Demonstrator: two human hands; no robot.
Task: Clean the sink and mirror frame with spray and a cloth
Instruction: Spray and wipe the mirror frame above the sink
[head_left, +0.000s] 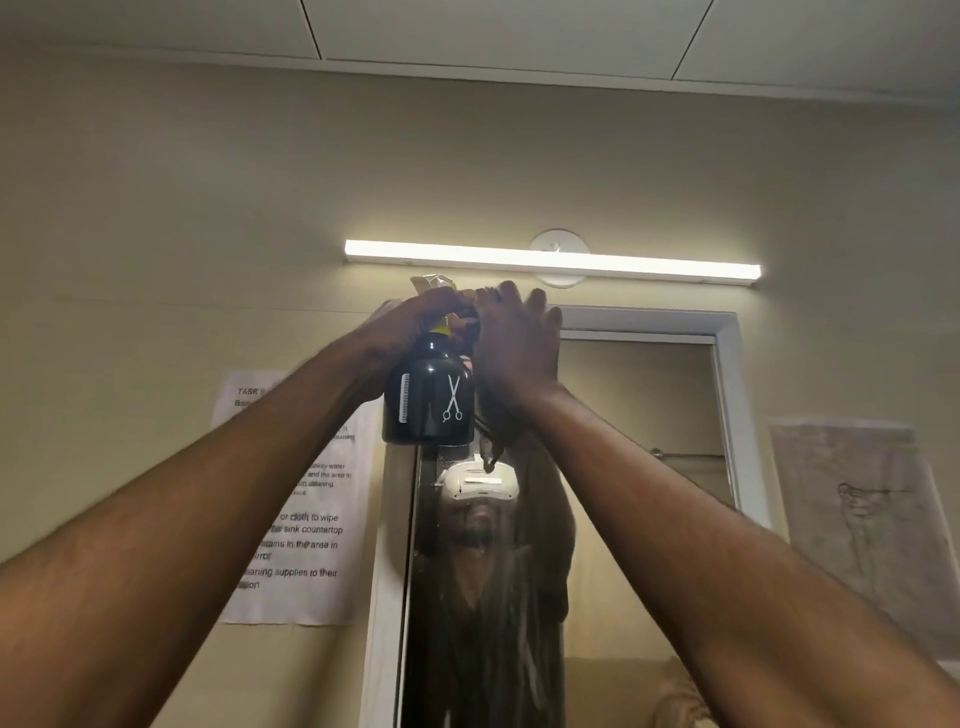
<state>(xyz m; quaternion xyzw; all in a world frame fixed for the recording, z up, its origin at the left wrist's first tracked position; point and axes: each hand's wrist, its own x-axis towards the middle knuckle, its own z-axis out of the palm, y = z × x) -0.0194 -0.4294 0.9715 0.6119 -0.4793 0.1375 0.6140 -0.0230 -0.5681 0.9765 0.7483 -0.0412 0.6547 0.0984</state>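
My left hand (415, 322) grips the neck and trigger of a black spray bottle (428, 402) printed with a white comb and scissors; its yellowish nozzle (431, 283) points left. Beside it, my right hand (517, 348) lies flat at the top left corner of the mirror. It presses a dark cloth (491, 447), mostly hidden under the palm, with one end hanging below the wrist. The white mirror frame (649, 315) shows along the top and right side, and the left side (384, 597) runs down below the bottle. The sink is out of view.
The mirror glass (639, 415) reflects a person wearing a headset. A lit tube lamp (550, 258) is fixed to the wall just above the frame. A printed task sheet (306, 525) hangs to the mirror's left and a faded drawing (862, 525) to its right.
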